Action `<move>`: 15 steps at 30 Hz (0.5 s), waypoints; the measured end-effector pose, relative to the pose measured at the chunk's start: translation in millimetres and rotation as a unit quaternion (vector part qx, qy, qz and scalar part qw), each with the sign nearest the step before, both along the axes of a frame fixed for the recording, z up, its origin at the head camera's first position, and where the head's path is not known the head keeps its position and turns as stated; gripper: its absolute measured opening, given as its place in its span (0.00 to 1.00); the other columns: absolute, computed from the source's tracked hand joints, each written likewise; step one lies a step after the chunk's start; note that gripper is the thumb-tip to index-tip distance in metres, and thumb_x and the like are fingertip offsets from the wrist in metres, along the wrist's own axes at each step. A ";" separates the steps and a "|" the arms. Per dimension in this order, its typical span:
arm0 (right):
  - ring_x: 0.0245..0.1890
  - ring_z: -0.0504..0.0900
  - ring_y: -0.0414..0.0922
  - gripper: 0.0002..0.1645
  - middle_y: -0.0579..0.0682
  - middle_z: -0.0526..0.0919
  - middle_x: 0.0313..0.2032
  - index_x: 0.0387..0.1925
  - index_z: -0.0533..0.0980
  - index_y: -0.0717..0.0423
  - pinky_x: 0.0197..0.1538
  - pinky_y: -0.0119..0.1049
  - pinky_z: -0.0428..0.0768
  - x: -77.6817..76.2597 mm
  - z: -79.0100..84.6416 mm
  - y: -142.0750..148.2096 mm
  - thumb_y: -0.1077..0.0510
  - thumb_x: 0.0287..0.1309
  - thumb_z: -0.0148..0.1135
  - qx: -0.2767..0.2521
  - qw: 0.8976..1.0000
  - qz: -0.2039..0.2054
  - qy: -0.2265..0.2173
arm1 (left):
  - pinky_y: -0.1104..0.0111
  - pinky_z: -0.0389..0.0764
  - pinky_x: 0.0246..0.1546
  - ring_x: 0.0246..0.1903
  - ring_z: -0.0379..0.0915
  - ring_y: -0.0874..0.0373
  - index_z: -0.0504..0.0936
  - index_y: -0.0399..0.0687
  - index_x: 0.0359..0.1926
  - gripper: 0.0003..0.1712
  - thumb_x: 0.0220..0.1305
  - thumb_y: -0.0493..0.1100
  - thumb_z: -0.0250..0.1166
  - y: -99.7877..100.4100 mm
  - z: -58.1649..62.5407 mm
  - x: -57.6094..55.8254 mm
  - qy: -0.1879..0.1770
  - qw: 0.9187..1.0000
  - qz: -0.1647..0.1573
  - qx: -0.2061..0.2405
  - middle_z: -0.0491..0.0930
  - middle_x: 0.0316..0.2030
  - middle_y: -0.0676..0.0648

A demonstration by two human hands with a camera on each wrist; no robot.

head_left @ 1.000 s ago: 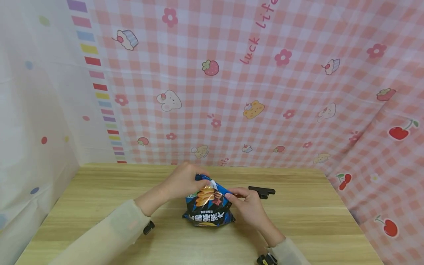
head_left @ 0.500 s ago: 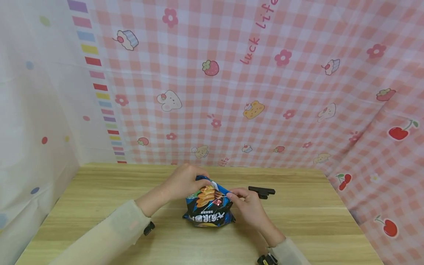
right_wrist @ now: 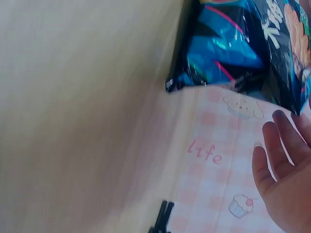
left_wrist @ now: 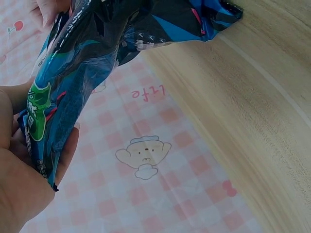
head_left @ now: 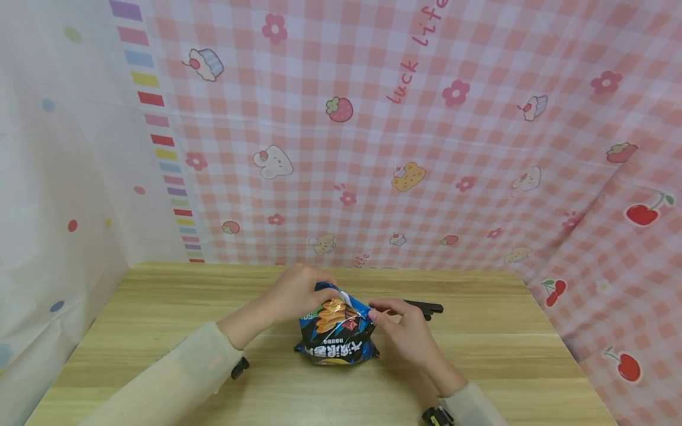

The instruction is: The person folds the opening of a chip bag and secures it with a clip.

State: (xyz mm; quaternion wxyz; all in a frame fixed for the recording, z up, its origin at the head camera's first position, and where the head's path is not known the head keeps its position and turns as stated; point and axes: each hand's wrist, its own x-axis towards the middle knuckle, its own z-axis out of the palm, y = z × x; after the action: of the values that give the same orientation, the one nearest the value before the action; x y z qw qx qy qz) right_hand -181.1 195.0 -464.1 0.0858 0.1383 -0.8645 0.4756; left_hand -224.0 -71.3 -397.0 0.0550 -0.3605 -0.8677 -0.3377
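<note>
A blue and black bag of chips (head_left: 338, 334) stands on the wooden table, its printing upside down in the head view. My left hand (head_left: 298, 296) grips its top left edge, thumb in front and fingers behind. From the left wrist, that hand (left_wrist: 24, 170) shows wrapped round the bag's narrow end near a green label. My right hand (head_left: 407, 334) is at the top right corner, thumb and index finger parted. In the right wrist view its fingers (right_wrist: 286, 150) are straight and spread, the nearest fingertips right by the bag's edge.
Behind my right hand lies a black bag clip (head_left: 428, 309), partly covered by the hand. The wooden table (head_left: 479, 367) ends at a pink checked cloth wall (head_left: 367, 130). A white dotted cloth (head_left: 58, 177) hangs at the left.
My right hand has shifted slightly right, its thumb and index finger spreading at the bag's corner, and now covers more of the clip. The left hand stays in place on the bag.
</note>
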 end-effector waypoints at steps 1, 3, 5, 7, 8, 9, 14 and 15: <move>0.47 0.85 0.46 0.12 0.43 0.89 0.45 0.51 0.87 0.56 0.54 0.50 0.82 -0.6 0.7 3.0 0.59 0.68 0.70 0.004 1.000 0.002 0.014 | 0.74 0.71 0.22 0.18 0.67 0.72 0.91 0.49 0.37 0.05 0.70 0.43 0.72 -0.1 -0.1 0.2 0.001 1.000 -0.001 0.001 0.86 0.28 0.57; 0.48 0.85 0.48 0.13 0.47 0.90 0.46 0.51 0.87 0.56 0.54 0.53 0.82 -2.4 1.4 9.7 0.60 0.67 0.71 0.022 0.999 0.001 0.040 | 0.74 0.70 0.21 0.17 0.66 0.72 0.91 0.49 0.37 0.05 0.70 0.43 0.72 0.1 -0.3 0.7 0.000 1.000 -0.003 0.002 0.86 0.28 0.56; 0.49 0.86 0.51 0.14 0.50 0.89 0.48 0.52 0.87 0.57 0.53 0.55 0.83 -4.8 1.3 17.3 0.60 0.65 0.73 0.050 0.996 -0.003 0.068 | 0.74 0.68 0.20 0.16 0.64 0.73 0.91 0.49 0.37 0.05 0.70 0.43 0.71 0.2 -0.7 0.9 -0.001 1.000 -0.003 0.003 0.86 0.27 0.56; 0.52 0.86 0.54 0.17 0.54 0.89 0.50 0.53 0.86 0.59 0.54 0.57 0.83 -7.1 1.5 24.9 0.60 0.63 0.75 0.082 0.992 -0.006 0.094 | 0.74 0.66 0.18 0.14 0.61 0.73 0.91 0.49 0.37 0.05 0.70 0.43 0.71 0.3 -1.3 1.1 0.000 1.000 -0.003 0.006 0.85 0.27 0.56; 0.53 0.85 0.55 0.19 0.55 0.88 0.52 0.53 0.86 0.59 0.55 0.57 0.83 -8.4 1.5 28.7 0.59 0.62 0.76 0.100 0.990 -0.009 0.103 | 0.75 0.65 0.18 0.14 0.61 0.73 0.91 0.49 0.37 0.05 0.70 0.43 0.71 0.4 -1.5 1.0 0.000 1.000 -0.003 0.007 0.85 0.26 0.57; 0.54 0.85 0.57 0.21 0.56 0.88 0.53 0.54 0.85 0.60 0.56 0.58 0.83 -9.9 1.4 32.6 0.59 0.60 0.77 0.115 0.987 -0.010 0.111 | 0.75 0.65 0.18 0.14 0.61 0.73 0.91 0.48 0.37 0.05 0.70 0.43 0.71 0.4 -1.8 0.9 0.002 1.000 -0.004 0.008 0.85 0.26 0.57; 0.61 0.81 0.62 0.30 0.63 0.84 0.59 0.58 0.82 0.64 0.63 0.61 0.77 -16.4 -0.1 52.1 0.55 0.58 0.79 0.171 0.979 -0.008 0.113 | 0.75 0.66 0.17 0.14 0.61 0.73 0.91 0.47 0.37 0.05 0.70 0.43 0.72 0.2 -1.7 1.0 0.001 1.000 -0.007 0.015 0.85 0.26 0.56; 0.62 0.80 0.63 0.31 0.63 0.83 0.60 0.59 0.81 0.64 0.64 0.61 0.76 -17.7 -1.0 56.1 0.54 0.57 0.79 0.179 0.978 -0.008 0.108 | 0.75 0.66 0.17 0.14 0.61 0.73 0.91 0.47 0.37 0.05 0.70 0.43 0.72 0.1 -1.7 1.0 0.001 1.000 -0.008 0.016 0.85 0.26 0.56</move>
State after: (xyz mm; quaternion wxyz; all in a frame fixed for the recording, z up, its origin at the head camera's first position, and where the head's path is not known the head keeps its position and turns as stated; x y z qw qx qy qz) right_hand -198.8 251.1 -465.1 0.1562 0.1954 -0.9224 0.2945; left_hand -222.9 -71.2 -398.7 0.0587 -0.3665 -0.8593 -0.3520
